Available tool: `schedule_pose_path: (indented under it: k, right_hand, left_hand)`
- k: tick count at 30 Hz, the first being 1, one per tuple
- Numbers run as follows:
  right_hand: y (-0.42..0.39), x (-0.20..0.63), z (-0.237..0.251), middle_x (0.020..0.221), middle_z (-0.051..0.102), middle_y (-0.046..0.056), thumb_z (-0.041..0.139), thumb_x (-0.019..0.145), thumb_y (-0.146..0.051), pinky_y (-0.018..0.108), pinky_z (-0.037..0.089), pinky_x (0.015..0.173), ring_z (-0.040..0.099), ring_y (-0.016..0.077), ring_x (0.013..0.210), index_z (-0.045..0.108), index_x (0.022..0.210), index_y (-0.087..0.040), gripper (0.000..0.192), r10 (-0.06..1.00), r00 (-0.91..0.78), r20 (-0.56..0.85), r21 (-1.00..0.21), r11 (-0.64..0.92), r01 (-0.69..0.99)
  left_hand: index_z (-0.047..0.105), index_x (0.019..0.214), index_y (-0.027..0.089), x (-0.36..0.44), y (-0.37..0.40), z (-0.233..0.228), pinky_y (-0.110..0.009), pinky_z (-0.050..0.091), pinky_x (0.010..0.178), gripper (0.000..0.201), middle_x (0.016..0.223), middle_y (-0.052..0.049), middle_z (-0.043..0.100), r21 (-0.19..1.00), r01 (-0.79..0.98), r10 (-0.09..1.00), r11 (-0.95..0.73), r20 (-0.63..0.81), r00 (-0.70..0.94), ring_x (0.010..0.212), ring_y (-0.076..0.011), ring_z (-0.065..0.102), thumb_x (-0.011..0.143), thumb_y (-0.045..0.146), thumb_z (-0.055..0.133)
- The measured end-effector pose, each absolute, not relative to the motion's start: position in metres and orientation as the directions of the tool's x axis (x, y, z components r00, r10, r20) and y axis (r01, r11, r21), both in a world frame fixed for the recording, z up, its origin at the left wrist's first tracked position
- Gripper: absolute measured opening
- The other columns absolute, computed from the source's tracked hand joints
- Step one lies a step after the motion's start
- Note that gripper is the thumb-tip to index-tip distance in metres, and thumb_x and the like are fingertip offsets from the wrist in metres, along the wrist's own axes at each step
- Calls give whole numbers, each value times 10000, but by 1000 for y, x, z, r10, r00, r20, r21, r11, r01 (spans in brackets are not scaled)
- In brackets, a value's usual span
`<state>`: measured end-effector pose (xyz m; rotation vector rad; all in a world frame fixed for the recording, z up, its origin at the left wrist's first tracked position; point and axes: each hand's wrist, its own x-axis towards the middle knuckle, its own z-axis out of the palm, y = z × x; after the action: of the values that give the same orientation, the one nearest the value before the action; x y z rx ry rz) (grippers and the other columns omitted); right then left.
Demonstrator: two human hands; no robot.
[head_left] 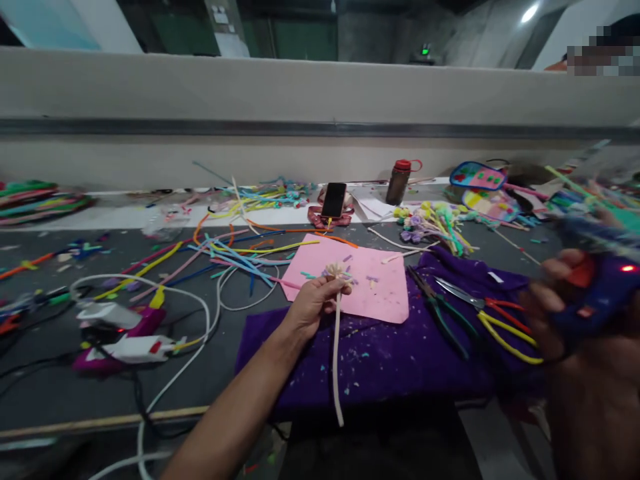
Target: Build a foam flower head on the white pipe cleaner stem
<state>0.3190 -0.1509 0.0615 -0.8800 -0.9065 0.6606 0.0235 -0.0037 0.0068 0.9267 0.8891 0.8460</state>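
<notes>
My left hand (313, 303) pinches a cream pipe-cleaner flower (336, 271) just below its curled head, and the long stem (337, 360) hangs down over the purple cloth (385, 360). It is held above the near-left corner of a pink sheet (367, 283) dotted with small cut bits. My right hand (565, 313), blurred at the right edge, grips a blue glue gun (607, 280) with an orange trigger and a red light.
Green-handled pliers (440, 310) and red-and-yellow scissors (495, 317) lie on the cloth. Loose coloured pipe cleaners (235, 253) cover the grey table. White and pink glue guns (125, 330) with cords sit left. A phone (334, 199), a bottle (399, 181) and finished flowers (435, 223) stand behind.
</notes>
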Motion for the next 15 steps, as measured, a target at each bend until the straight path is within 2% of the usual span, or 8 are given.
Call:
schedule_pose_path:
  k: [2,3,5,8,10,13,15]
  right_hand:
    - [-147,289,52,940,569,115,367,830,-509,302,347,420,463,141,525,605,1049,-193,452,893,374,250,-886,367,-284]
    - [-144,274,47,872,580,112,403,808,-529,305,359,426,468,149,518,605,1041,-173,471,930,306,202,-911,293,-290]
    - [-138,246,37,717,583,77,501,749,-524,288,346,402,462,153,478,615,964,-170,430,970,176,166,-956,202,-212]
    - [-128,223,26,494,502,21,501,773,-479,274,346,393,450,147,414,615,742,-185,317,975,109,193,-977,201,-72]
    - [-121,216,24,460,491,18,439,798,-525,290,379,431,461,158,417,612,725,-187,387,982,10,191,-982,191,4]
    - [-111,211,25,499,530,32,351,798,-613,321,419,518,490,181,466,620,850,-171,520,971,-163,176,-979,190,72]
    - [-107,208,27,525,539,35,343,803,-613,325,422,551,492,179,478,614,889,-167,530,959,-215,186,-974,209,89]
  left_hand:
    - [623,720,90,21,-3,6,-128,141,314,241,631,-12,594,887,-252,871,386,-261,416,367,15,301,644,307,695]
    - [617,700,87,20,-2,6,-126,116,308,230,602,-1,568,874,-266,858,406,-265,440,359,20,264,656,303,685]
    - [606,662,81,18,-2,6,-120,103,303,224,554,17,513,847,-289,832,446,-274,482,356,21,228,673,296,667]
    - [598,645,77,16,-2,6,-115,117,293,216,545,20,485,817,-318,811,480,-276,515,358,18,237,677,282,658]
    - [596,662,79,16,-2,7,-110,129,289,203,565,17,493,801,-334,801,496,-274,532,360,19,250,678,271,659]
    - [583,687,89,16,-4,8,-100,135,284,176,577,22,498,783,-357,792,510,-266,550,357,22,262,679,246,662]
    - [576,708,97,16,-5,10,-95,148,282,160,587,22,513,777,-370,793,509,-256,553,355,22,281,676,226,664]
